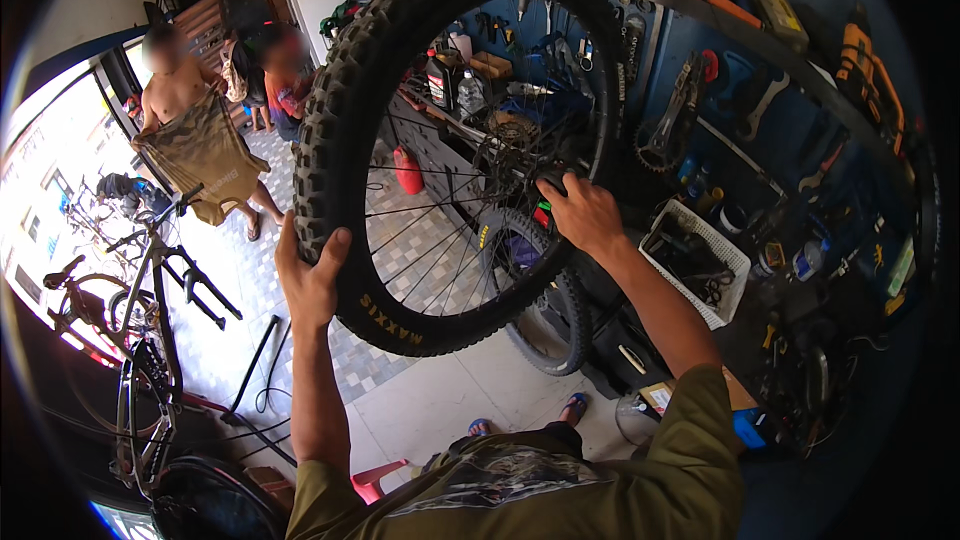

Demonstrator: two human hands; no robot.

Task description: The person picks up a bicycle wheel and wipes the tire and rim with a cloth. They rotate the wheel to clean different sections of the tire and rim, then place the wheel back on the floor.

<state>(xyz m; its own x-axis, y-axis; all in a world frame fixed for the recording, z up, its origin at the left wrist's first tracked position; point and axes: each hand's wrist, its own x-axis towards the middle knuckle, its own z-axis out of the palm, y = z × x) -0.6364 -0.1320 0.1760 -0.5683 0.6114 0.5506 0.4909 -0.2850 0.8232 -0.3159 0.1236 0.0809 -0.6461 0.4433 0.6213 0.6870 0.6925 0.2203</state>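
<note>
A mountain bike wheel (325, 155) with a black knobby tyre is held up in front of me, tilted, its spokes and hub in view. My left hand (312, 275) grips the tyre at its lower left, the thumb against the sidewall and the fingers round the tread. Close to the hub and the right side of the rim, my right hand (585, 215) is closed on something dark that I cannot make out. A second wheel (570, 325) stands lower down, behind the held one.
At the right, a white basket (735, 285) of dark parts sits on a cluttered workbench, below a blue tool wall (735, 90). A bike frame (165, 340) stands at the left. Two people are farther back, one holding a camouflage shirt (205, 165). A red bottle-shaped object (407, 170) is beyond the spokes.
</note>
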